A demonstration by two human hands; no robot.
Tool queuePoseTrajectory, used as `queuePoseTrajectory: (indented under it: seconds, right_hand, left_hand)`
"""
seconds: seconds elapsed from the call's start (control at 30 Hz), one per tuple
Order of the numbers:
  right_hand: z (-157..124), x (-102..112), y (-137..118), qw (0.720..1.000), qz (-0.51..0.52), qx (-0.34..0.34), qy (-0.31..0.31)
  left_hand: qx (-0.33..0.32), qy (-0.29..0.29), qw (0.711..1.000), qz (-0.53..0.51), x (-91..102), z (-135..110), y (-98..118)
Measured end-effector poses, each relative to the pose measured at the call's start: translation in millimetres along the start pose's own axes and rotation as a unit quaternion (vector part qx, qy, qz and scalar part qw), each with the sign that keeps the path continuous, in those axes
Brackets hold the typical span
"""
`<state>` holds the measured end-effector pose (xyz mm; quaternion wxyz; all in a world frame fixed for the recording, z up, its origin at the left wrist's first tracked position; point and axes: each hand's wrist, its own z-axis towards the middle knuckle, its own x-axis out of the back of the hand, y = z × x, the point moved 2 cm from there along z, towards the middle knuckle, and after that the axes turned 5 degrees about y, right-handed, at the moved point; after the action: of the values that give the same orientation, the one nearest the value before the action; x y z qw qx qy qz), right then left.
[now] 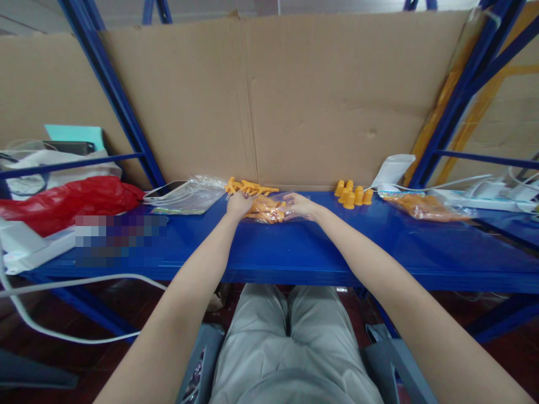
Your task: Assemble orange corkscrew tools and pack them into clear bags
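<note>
Both my arms reach forward over the blue shelf [295,247]. My left hand [238,203] and my right hand [300,205] grip the two ends of a clear plastic bag of orange parts [266,210] that lies on the shelf between them. Both hands have their fingers closed on the bag. Just behind the bag lies a loose pile of orange stick-shaped parts [251,188]. To the right of my right hand stand several small orange cone-shaped pieces [352,195].
A second clear bag of orange parts [423,206] lies at the right, near white cables and a power strip [475,197]. At the left are a phone on clear bags [172,191], a red plastic bag [63,203] and white bags. Cardboard [269,95] backs the shelf.
</note>
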<state>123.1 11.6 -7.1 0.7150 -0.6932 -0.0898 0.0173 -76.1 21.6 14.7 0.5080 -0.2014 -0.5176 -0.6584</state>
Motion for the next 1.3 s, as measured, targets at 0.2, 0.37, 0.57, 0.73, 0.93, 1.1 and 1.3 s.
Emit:
queuePoseTrajectory:
  seconds: [0.2, 0.37, 0.57, 0.73, 0.93, 1.1, 1.3]
  right_hand:
    - [-11, 3, -9, 0.995, -0.057, -0.073, -0.030]
    - [-15, 4, -13, 0.994, -0.077, -0.071, -0.023]
    - [-14, 0, -11, 0.993, -0.106, -0.056, -0.004]
    - [-11, 3, -9, 0.993, -0.105, -0.053, -0.013]
    - [-15, 20, -24, 0.992, -0.028, -0.076, -0.097]
    - [-17, 29, -34, 0.990, -0.102, -0.031, -0.088]
    - [-12, 39, -36, 0.944, -0.316, 0.068, 0.060]
  left_hand:
    - [0.002, -0.002, 1.000, 0.020, -1.8, 0, -1]
    - [-0.004, 0.007, 1.000, 0.020, -1.7, 0, -1]
    - [-0.017, 0.002, 1.000, 0.002, 0.4, 0, 1]
    - [-0.045, -0.003, 0.999, 0.023, -1.6, 1, 1]
    - [-0.040, -0.004, 0.997, 0.068, -1.8, -4, 8]
    - [-0.024, -0.018, 0.995, 0.096, -1.6, -11, 16]
    - [-0.123, -0.043, 0.990, 0.050, 1.1, -15, 21]
